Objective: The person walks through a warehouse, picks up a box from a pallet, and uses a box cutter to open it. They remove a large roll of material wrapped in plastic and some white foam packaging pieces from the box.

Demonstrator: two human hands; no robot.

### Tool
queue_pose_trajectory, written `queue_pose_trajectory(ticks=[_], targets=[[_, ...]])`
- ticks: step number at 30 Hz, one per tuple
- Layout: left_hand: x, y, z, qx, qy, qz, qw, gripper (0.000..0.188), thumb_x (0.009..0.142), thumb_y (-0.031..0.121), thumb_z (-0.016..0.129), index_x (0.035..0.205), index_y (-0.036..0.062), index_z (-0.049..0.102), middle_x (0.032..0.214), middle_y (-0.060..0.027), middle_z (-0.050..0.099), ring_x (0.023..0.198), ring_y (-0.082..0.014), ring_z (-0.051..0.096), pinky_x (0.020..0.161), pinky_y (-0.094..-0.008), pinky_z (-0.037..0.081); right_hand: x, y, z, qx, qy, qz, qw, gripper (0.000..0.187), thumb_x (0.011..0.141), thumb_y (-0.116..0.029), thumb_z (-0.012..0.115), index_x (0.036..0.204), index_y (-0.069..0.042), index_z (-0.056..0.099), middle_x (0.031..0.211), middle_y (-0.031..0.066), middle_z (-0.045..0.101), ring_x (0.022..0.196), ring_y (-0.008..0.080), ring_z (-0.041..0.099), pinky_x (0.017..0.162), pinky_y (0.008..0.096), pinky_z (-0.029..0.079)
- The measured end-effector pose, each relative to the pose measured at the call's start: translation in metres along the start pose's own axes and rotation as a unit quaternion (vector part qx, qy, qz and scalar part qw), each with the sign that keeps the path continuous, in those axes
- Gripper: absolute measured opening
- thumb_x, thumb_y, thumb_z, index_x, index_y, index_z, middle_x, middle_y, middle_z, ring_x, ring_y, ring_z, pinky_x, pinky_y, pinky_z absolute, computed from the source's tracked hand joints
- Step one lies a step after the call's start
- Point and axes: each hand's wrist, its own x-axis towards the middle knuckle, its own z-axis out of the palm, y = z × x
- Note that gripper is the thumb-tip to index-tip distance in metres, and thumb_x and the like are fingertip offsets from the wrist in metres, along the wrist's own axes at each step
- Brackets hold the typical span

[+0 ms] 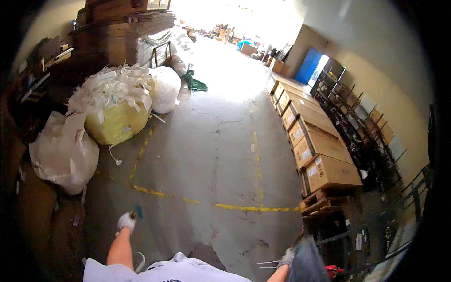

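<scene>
My left hand (126,223), in a white glove, is held out over the floor at the lower left. Its fingers are closed around something small with a blurred teal part (138,211), whose kind I cannot make out. My right hand (286,258), in a pale glove, is low at the right. It is against a blurred dark grey-blue object (307,261), and its fingers look curled, though what they grip is unclear. Two thin pale strips (268,265) stick out to the left of that hand.
Full sacks line the left, a yellow one (116,126) heaped with white strips, near stacked flat cardboard (124,40). Long cartons (332,171) on pallets form a row at the right, beside dark racks (371,155). Yellow lines (253,207) mark the grey floor. A blue door (308,65) stands farther back.
</scene>
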Motion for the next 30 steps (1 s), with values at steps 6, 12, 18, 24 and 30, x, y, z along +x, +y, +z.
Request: queue_pose_trajectory(ticks=[6, 12, 18, 24, 30], targets=[[0.193, 0.247, -0.053, -0.001, 0.085, 0.218, 0.972, 0.036, 0.074, 0.036, 0.068, 0.1, 0.0113, 0.064, 0.095, -0.0181, 0.067, 0.093, -0.0392, 0.062, 0.079, -0.0475, 0.05, -0.049, -0.077, 0.218, 0.012, -0.157, 0.272, 0.949, 0.035, 0.087, -0.037, 0.058, 0.111, -0.012, 0.058, 0.089, 0.0089, 0.057, 0.072, 0.0257, 0.052, 0.064, 0.048, 0.045], [0.324, 0.29, -0.015, 0.125, -0.106, 0.164, 0.973, 0.055, 0.069, 0.049, 0.069, 0.103, 0.0057, 0.065, 0.107, -0.0201, 0.065, 0.101, -0.038, 0.061, 0.088, -0.045, 0.048, -0.036, -0.338, 0.467, -0.059, -0.387, -0.069, 0.918, 0.042, 0.084, -0.036, 0.062, 0.11, -0.003, 0.066, 0.112, 0.0175, 0.066, 0.103, 0.029, 0.063, 0.086, 0.0375, 0.048], [0.392, 0.223, 0.032, 0.135, -0.226, -0.108, 0.959, 0.057, 0.064, 0.049, 0.073, 0.101, 0.0068, 0.07, 0.099, -0.0201, 0.067, 0.093, -0.0359, 0.065, 0.08, -0.0432, 0.052, -0.052, -0.635, 0.663, -0.023, -0.566, -0.275, 0.777, 0.045, 0.09, -0.041, 0.058, 0.119, -0.006, 0.061, 0.114, 0.0138, 0.065, 0.106, 0.0251, 0.061, 0.091, 0.0337, 0.047], [0.566, 0.413, 0.018, 0.123, -0.237, -0.133, 0.954, 0.048, 0.065, 0.041, 0.071, 0.096, 0.0047, 0.069, 0.094, -0.0203, 0.068, 0.088, -0.0362, 0.066, 0.077, -0.0441, 0.053, 0.031, -0.754, 0.847, -0.131, -0.539, -0.301, 0.776, 0.046, 0.091, -0.042, 0.054, 0.118, -0.006, 0.06, 0.117, 0.0161, 0.063, 0.109, 0.031, 0.059, 0.092, 0.0366, 0.046], [0.843, 0.666, 0.024, 0.187, -0.201, 0.135, 0.952, 0.04, 0.066, 0.034, 0.069, 0.092, 0.0027, 0.069, 0.088, -0.0205, 0.068, 0.083, -0.0364, 0.066, 0.074, -0.0449, 0.053, 0.201, -0.676, 0.911, -0.407, -0.437, -0.047, 0.801, 0.056, 0.085, -0.056, 0.048, 0.104, -0.007, 0.069, 0.107, 0.0162, 0.067, 0.101, 0.0322, 0.063, 0.086, 0.0439, 0.048]])
